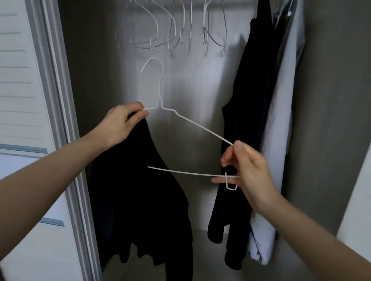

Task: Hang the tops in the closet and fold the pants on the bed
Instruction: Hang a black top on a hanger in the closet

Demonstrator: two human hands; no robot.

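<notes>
A black, soft-fabric top [145,192] hangs limp in the centre-left of the head view, draped off the left end of a thin white wire hanger [181,118] and falling in loose folds to a ragged-looking lower edge near the bottom of the frame. The left hand [122,125], at centre left, has its fingers curled round both the hanger's left shoulder and a bunch of the dark cloth. The right hand [248,173], at centre right, pinches the hanger's right end between thumb and fingertips, with the straight lower bar and a small wire clip loop passing beside its fingers. The hanger's hook points up, free of any rail. Across the top centre a row of bare white wire hangers [173,25] hangs from the closet rail. In the upper right hang a long black garment [241,144] and, just beside it, a pale grey-white garment [277,135], smooth and slightly creased. A white louvred closet door [13,73] fills the left edge.
</notes>
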